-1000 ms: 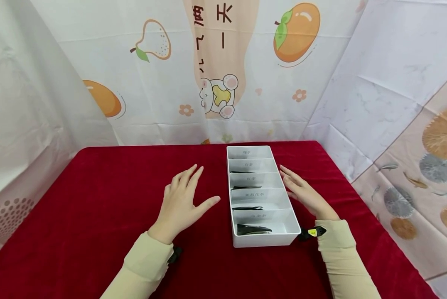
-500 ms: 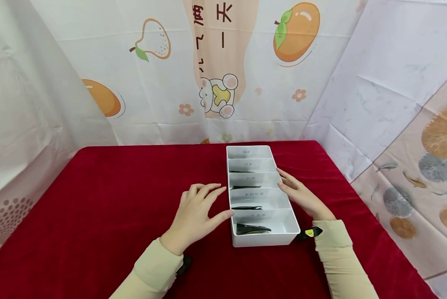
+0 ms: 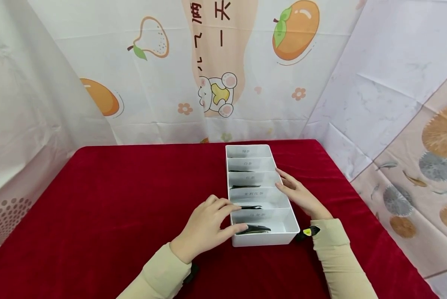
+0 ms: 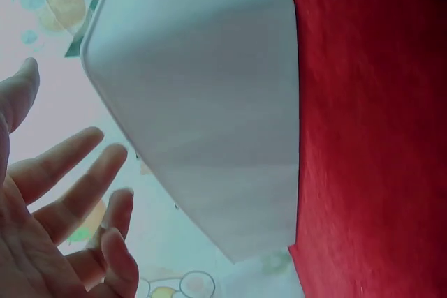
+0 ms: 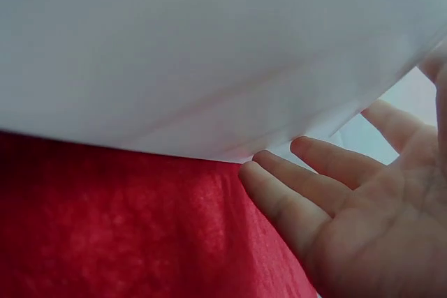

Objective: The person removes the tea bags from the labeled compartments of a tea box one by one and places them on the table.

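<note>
A long white divided box (image 3: 266,239) stands on the table with several labelled compartments in a row. Dark flat packets (image 3: 260,229) lie in the nearest compartment, and more dark edges show in those behind. My left hand (image 3: 205,226) reaches over the box's near left rim. Its thumb and fingers are spread above the two nearest compartments, holding nothing visible. In the left wrist view the fingers (image 4: 80,197) are beside the box wall (image 4: 202,109). My right hand (image 3: 300,197) rests along the right side; in the right wrist view its extended fingers (image 5: 318,186) touch or nearly touch the wall (image 5: 209,54).
A red cloth (image 3: 115,207) covers the table, stretching left of the box. A patterned white curtain (image 3: 163,91) hangs behind the far table edge, and another curtain (image 3: 380,104) stands on the right side.
My left hand has moved right, from over the cloth to above the box's near compartments. My right hand has shifted slightly in against the box's side. The box stays in place.
</note>
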A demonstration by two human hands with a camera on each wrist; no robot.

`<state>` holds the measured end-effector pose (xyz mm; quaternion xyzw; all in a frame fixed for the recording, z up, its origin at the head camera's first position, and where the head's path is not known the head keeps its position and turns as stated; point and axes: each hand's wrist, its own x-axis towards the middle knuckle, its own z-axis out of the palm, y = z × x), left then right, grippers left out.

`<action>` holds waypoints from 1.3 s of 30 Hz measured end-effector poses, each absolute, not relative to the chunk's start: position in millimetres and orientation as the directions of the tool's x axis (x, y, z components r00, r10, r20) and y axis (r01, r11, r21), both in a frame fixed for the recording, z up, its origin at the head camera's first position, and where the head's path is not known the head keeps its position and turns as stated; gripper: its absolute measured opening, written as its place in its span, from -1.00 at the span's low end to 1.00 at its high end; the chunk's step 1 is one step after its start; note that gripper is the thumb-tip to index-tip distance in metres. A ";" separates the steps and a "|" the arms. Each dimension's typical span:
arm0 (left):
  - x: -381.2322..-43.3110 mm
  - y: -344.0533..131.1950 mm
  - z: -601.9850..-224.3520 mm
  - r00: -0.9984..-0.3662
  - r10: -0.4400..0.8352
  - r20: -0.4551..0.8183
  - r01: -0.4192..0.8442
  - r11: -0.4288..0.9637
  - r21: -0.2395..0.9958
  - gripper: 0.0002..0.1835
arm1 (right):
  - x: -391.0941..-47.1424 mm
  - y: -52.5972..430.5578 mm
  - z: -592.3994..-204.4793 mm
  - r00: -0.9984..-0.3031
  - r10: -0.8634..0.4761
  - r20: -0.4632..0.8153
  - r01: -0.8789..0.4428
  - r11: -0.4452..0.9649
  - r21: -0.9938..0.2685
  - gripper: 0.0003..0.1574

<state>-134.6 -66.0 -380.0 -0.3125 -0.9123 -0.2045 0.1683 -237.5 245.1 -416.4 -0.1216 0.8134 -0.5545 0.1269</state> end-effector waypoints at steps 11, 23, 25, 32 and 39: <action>-129.1 -56.8 -386.5 -0.707 0.574 0.413 0.694 0.675 0.250 -0.64 | -240.7 243.1 -420.9 -0.937 -0.345 -0.058 -0.070 0.346 -0.936 -0.13; -127.3 -54.5 -385.9 -0.698 0.569 0.435 0.695 0.684 0.221 -0.91 | -240.7 242.8 -424.1 -0.941 -0.330 -0.077 -0.039 0.331 -0.943 -0.12; -127.5 -54.3 -386.5 -0.688 0.569 0.450 0.700 0.685 0.203 -0.91 | -240.7 242.8 -423.9 -0.941 -0.329 -0.076 -0.040 0.333 -0.942 -0.12; -127.2 -54.4 -389.2 -0.659 0.572 0.488 0.714 0.679 0.168 -0.93 | -240.1 241.8 -423.3 -0.943 -0.326 -0.073 -0.043 0.337 -0.941 -0.12; -128.4 -53.7 -384.9 -0.622 0.554 0.552 0.737 0.653 0.176 -0.95 | -238.6 243.4 -420.5 -0.946 -0.316 -0.076 -0.042 0.350 -0.936 -0.10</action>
